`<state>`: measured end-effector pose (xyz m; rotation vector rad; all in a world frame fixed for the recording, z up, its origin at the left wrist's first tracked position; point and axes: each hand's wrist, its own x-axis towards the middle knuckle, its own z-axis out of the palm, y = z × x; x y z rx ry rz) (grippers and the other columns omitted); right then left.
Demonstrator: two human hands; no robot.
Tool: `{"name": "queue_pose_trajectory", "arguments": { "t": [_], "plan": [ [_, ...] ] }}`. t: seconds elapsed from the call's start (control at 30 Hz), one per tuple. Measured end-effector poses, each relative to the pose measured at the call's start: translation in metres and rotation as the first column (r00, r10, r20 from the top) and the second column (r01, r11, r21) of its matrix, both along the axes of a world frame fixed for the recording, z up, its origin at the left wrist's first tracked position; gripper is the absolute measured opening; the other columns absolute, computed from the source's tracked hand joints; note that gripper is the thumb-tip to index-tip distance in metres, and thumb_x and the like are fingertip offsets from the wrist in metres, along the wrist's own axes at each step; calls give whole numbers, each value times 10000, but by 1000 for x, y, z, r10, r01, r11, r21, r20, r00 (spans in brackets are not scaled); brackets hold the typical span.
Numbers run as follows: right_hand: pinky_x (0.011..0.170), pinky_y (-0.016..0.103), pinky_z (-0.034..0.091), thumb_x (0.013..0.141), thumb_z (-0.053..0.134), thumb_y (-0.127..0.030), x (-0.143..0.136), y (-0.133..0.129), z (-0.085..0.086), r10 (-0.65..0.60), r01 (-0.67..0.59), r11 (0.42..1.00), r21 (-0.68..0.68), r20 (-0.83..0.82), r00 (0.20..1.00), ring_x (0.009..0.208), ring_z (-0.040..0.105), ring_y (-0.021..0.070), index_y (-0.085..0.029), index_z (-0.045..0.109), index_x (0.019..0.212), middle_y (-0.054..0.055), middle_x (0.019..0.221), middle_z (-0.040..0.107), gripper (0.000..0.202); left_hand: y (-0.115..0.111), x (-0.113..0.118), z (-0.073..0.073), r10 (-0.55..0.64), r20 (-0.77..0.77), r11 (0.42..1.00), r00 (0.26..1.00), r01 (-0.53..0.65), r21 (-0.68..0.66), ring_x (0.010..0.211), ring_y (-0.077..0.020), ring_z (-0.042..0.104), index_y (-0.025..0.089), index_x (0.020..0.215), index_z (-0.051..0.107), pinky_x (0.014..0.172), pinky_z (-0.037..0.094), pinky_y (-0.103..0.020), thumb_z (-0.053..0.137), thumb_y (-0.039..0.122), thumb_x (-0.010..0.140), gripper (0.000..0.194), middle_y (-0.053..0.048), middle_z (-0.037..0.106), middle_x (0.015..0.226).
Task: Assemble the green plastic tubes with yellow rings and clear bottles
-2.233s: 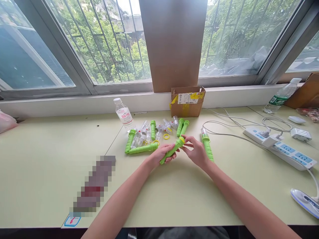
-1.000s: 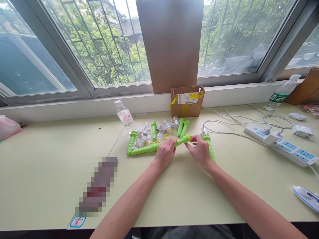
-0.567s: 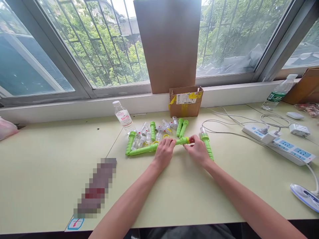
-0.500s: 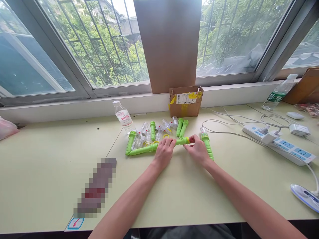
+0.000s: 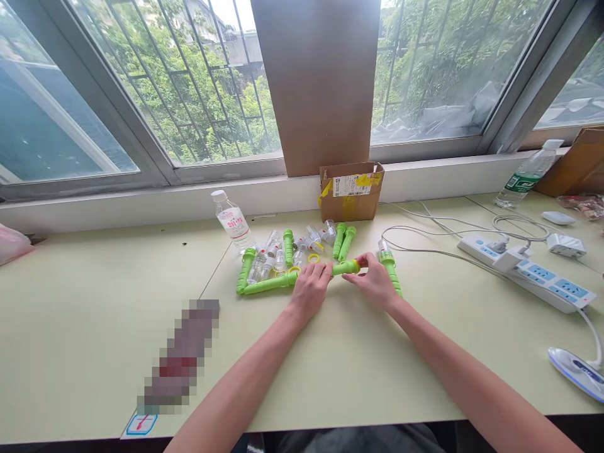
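My left hand [image 5: 311, 283] is closed over a green ribbed plastic tube [image 5: 344, 268], holding it level just above or on the table. At the tube's right end, the fingers of my right hand [image 5: 375, 280] pinch around a yellow ring [image 5: 356, 265] there. Another green tube [image 5: 268, 285] lies to the left, its right end close to my left hand. Just right of my right hand, a green tube with a clear top [image 5: 389, 267] lies on the table. Behind my hands are several clear plastic caps [image 5: 279, 258], yellow rings [image 5: 313, 258] and more green tubes [image 5: 288, 245].
A water bottle [image 5: 233, 223] and a small cardboard box [image 5: 352, 195] stand along the window sill. On the right lie a power strip [image 5: 533, 274] with white cables and a second bottle [image 5: 526, 179]. A blurred-out dark object [image 5: 182, 355] lies at left front.
Almost nothing differs. Both hands stay on the green tube, with my right fingers shifted very slightly at its yellow-ringed end.
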<state>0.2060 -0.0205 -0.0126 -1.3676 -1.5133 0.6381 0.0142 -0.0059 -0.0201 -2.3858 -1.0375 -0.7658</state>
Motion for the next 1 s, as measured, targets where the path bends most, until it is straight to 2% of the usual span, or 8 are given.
{"name": "queue_pose_trajectory", "arguments": {
  "t": [0.33,0.67,0.77,0.9,1.0],
  "plan": [
    [619,373,561,711,658,-296,-4,-2,-1,-54,53,998,41,43,998,673,631,187,-204,494,828,62,889,641,221,0,0,-1,19,-2,1000,1000,-19,-13,883,-240,581,141,1186,528,762,464,-374,445,197,917,287,-117,628,995],
    [614,390,547,728,622,-277,-4,-3,-3,-54,53,998,18,96,994,550,611,158,-213,459,887,64,956,637,236,0,0,-1,5,6,999,1000,-5,-37,867,-227,587,140,1181,516,740,465,-346,436,211,923,279,-104,640,982],
    [625,393,551,730,614,-276,-5,-3,-3,-64,61,997,39,87,994,601,625,176,-215,458,883,67,945,638,227,-1,1,-1,4,2,1000,1000,-4,-30,871,-223,589,135,1178,509,732,460,-329,429,217,928,275,-96,640,980],
    [629,371,559,735,604,-288,-6,-3,-1,-65,61,996,69,52,997,727,642,209,-213,467,868,67,899,634,205,-2,1,-1,11,-4,999,1000,-11,-46,850,-206,596,145,1197,485,647,447,-294,401,236,942,283,-80,635,943],
    [614,358,560,738,604,-301,-7,-4,1,-56,53,997,50,53,997,705,646,199,-211,470,862,58,897,631,203,-4,1,0,30,-34,994,999,-33,-108,750,-180,595,196,1219,470,529,393,-265,366,255,956,290,-53,620,869]
  ]
}}
